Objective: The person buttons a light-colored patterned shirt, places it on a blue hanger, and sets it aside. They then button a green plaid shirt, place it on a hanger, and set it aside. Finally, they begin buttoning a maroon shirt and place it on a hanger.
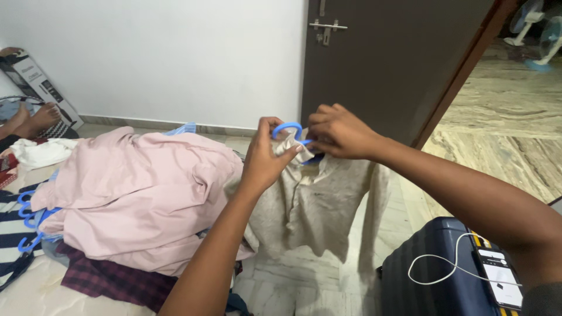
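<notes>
Two bare hands hold a small beige shirt [316, 199] up in the air, past the bed's [35, 289] right edge and above the tiled floor [304, 275]. The left hand [266, 158] pinches the collar; the right hand [339, 131] grips the collar too — both closed on the shirt at a blue hanger [288, 129]. A heap of pink clothes [140, 193] lies on the bed — a dark blue suitcase [433, 275] stands at lower right.
</notes>
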